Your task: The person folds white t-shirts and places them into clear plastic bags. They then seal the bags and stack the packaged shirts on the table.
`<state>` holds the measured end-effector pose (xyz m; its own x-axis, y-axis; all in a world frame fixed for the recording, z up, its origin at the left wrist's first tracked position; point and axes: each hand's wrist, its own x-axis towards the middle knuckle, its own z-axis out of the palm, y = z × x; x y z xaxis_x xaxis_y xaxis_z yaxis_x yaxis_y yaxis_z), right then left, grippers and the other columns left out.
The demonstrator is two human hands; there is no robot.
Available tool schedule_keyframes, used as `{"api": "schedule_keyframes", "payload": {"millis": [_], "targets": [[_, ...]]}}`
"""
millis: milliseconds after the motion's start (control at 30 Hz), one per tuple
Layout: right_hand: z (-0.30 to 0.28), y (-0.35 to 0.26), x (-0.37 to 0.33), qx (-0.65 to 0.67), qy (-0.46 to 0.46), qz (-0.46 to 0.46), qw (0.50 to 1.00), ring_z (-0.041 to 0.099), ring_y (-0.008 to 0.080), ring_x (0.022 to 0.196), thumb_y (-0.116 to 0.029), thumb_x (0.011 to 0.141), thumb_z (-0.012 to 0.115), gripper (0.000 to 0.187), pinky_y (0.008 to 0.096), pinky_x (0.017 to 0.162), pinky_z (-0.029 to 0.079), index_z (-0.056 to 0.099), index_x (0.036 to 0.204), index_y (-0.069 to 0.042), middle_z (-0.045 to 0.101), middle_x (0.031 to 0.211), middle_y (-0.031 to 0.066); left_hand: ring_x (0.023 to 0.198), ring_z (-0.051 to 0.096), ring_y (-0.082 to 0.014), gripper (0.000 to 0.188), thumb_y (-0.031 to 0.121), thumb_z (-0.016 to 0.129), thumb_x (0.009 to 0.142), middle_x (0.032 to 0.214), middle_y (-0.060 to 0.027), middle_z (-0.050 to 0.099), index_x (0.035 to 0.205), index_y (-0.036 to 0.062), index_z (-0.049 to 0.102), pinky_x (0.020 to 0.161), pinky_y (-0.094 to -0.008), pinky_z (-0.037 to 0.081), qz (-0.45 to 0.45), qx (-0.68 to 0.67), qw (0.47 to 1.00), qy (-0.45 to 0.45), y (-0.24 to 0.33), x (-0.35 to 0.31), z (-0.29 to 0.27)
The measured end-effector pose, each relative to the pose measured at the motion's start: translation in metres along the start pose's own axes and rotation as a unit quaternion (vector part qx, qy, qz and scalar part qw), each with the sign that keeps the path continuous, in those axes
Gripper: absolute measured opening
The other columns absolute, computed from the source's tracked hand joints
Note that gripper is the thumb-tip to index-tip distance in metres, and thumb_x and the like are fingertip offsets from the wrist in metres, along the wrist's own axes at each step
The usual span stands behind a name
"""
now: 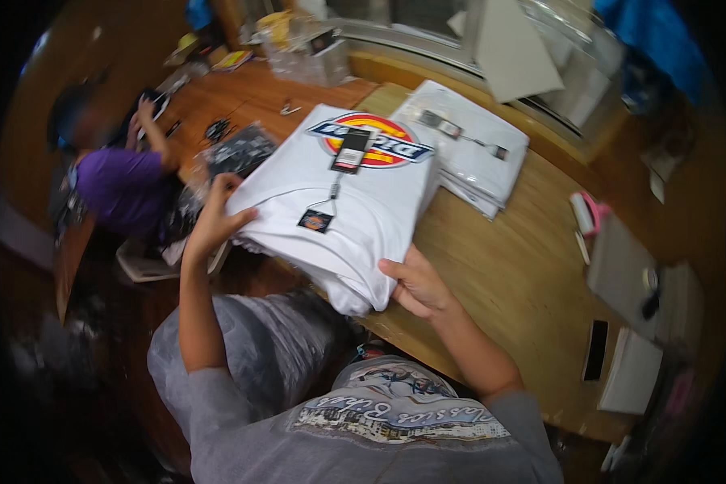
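A stack of folded white T-shirts [286,206] is between my two hands, over the near edge of the wooden table. The top one bears a red, yellow and blue printed logo. A black hang tag [351,151] lies on it, with a cord running to a small black square tag [315,220]. My left hand [222,211] grips the stack's left edge, thumb on top. At the near right corner, my right hand [415,282] is closed on the fabric, thumb above and fingers beneath. Just beyond lies a pile of bagged white shirts [480,141] with similar tags.
A person in a purple top [125,189] sits at the left. Dark bagged clothing [242,153] lies beside my left hand. On the table's right are a pink-handled brush [593,214], a black phone [595,351] and a white box [631,371]. A bulky plastic sack [258,339] stands near me.
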<state>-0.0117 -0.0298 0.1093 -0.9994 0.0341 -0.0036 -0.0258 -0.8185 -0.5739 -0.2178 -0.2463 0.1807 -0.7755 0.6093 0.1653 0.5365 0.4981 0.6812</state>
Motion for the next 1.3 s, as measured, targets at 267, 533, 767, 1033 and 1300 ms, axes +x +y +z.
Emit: {"api": "schedule_keyframes", "payload": {"millis": [267,533,767,1033,1300], "targets": [[-0.057,-0.049,-0.176,-0.293,0.088,-0.109,0.946,0.03,0.0137,0.113,-0.006,0.077,0.054,0.065,0.0262,0.094,0.024,0.014,0.128,-0.001,0.032,0.124,0.0074,0.064,0.033,-0.0128,0.046,0.009,0.071,0.06,0.074,-0.0057,0.036,0.088,0.0014,0.035,0.051,-0.0252,0.028,0.187,0.063,0.974,0.113,0.061,-0.109,0.13],[-0.151,-0.018,-0.377,-0.341,0.35,-0.01,0.872,0.049,0.0132,0.086,-0.004,0.076,0.051,0.04,0.0238,0.076,0.039,0.039,0.114,0.0,0.051,0.098,0.009,0.08,0.047,-0.0324,0.039,0.015,0.067,0.063,0.082,-0.0169,0.048,0.092,0.0011,0.044,0.069,-0.0362,0.037,0.068,0.093,0.983,-0.14,0.101,-0.205,0.307],[-0.218,-0.151,-0.516,-0.523,0.726,-0.184,0.406,0.05,0.0107,0.054,-0.012,0.065,0.066,0.014,0.0238,0.052,0.041,0.059,0.067,-0.001,0.056,0.059,0.0048,0.087,0.042,-0.033,0.041,0.014,0.065,0.065,0.09,-0.0187,0.046,0.096,-0.0013,0.043,0.076,-0.0377,0.034,0.205,0.147,0.967,-0.043,0.151,-0.171,0.312],[-0.249,-0.176,-0.535,-0.528,0.689,-0.081,0.49,0.049,0.0114,0.055,-0.012,0.052,0.076,0.025,0.0236,0.054,0.042,0.057,0.063,-0.002,0.055,0.06,0.0043,0.092,0.042,-0.0352,0.071,0.023,0.069,0.061,0.1,-0.022,0.043,0.116,-0.0006,0.033,0.08,-0.0386,0.035,0.164,0.105,0.976,-0.097,0.222,-0.128,0.409],[-0.243,-0.176,-0.53,-0.537,0.696,-0.058,0.473,0.047,0.0102,0.056,-0.008,0.053,0.074,0.022,0.0227,0.054,0.041,0.056,0.063,-0.001,0.054,0.06,0.0024,0.085,0.05,-0.032,0.088,0.002,0.075,0.047,0.096,-0.0197,0.049,0.12,0.0022,0.027,0.074,-0.0353,0.041,0.098,-0.029,0.987,-0.125,0.225,-0.109,0.428]]}}
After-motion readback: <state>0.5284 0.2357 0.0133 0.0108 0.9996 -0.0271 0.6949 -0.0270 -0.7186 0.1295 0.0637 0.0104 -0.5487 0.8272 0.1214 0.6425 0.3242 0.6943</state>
